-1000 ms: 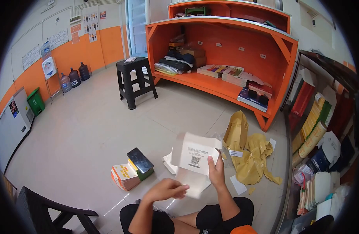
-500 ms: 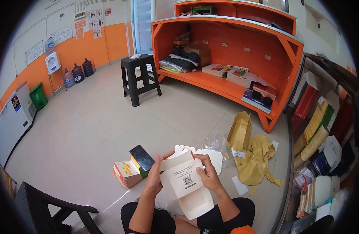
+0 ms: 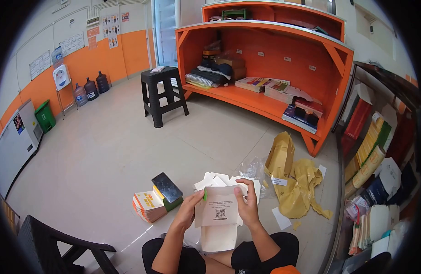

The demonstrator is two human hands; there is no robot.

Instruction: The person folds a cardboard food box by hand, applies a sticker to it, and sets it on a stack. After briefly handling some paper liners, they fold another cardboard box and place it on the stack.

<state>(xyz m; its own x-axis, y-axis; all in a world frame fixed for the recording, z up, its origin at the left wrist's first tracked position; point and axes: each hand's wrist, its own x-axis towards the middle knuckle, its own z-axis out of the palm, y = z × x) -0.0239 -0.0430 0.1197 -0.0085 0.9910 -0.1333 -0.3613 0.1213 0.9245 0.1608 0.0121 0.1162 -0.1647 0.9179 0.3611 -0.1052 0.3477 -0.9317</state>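
A white cardboard box blank (image 3: 220, 204) with printed text and a QR code is held up over my lap between both hands. Its lower panel folds down towards me. My left hand (image 3: 188, 211) pinches the left edge, where a small green patch (image 3: 205, 195) shows at the fingertips. On the opposite edge, my right hand (image 3: 248, 204) grips with the thumb in front and fingers behind. More white card pieces (image 3: 211, 178) lie on the floor just beyond. Left of them, a black smartphone (image 3: 167, 187) rests on a stack of orange, yellow and white printed cartons (image 3: 147, 205).
Torn brown wrapping paper (image 3: 298, 187) and clear plastic (image 3: 252, 170) lie to the right. A black stool (image 3: 162, 93) stands before the orange shelf unit (image 3: 265, 107). Another black stool (image 3: 59, 242) is at near left. Rolls and papers (image 3: 366, 150) fill a rack on the right.
The box blank has turned from a tilt to nearly straight and come slightly lower. My left hand has moved down its edge, and the green patch now shows there.
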